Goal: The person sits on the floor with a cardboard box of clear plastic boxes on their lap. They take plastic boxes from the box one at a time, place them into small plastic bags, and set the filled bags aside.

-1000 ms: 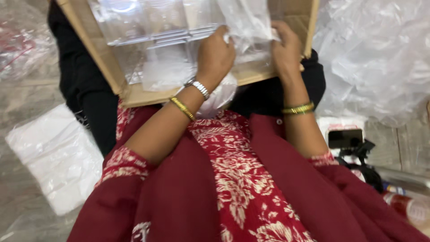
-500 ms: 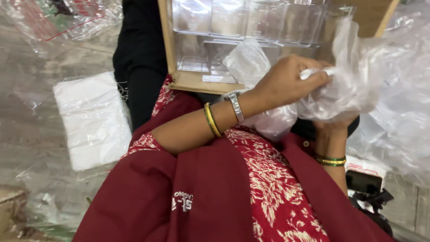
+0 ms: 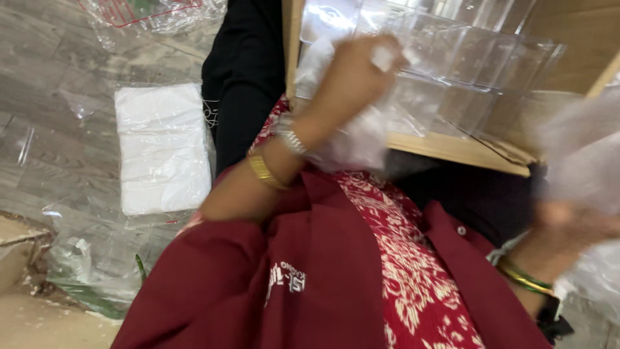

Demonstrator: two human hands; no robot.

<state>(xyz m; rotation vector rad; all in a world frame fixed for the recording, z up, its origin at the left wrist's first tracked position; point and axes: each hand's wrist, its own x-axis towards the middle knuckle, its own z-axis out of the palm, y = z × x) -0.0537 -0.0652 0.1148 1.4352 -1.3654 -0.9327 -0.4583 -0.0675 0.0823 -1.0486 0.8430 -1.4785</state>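
Note:
My left hand (image 3: pixel 352 74) is raised in front of a cardboard box (image 3: pixel 452 145) that rests on my lap, and its fingers pinch a piece of thin clear plastic wrap (image 3: pixel 349 139) that hangs below the wrist. The box holds a clear plastic compartment tray (image 3: pixel 452 64). My right hand (image 3: pixel 571 223), blurred at the right edge, grips a bunch of crumpled clear plastic film (image 3: pixel 584 155). Both wrists wear gold bangles, and the left also has a silver watch.
A flat packet of white sheets in a clear bag (image 3: pixel 161 145) lies on the grey wood-look floor at the left. More clear plastic bags lie at the top left (image 3: pixel 155 13) and bottom left (image 3: pixel 90 265). A brown box corner (image 3: pixel 16 249) shows at the left edge.
The view has swung right and down. My left hand has lifted toward the tray with the wrap, and my right hand has dropped to the lower right with the crumpled film.

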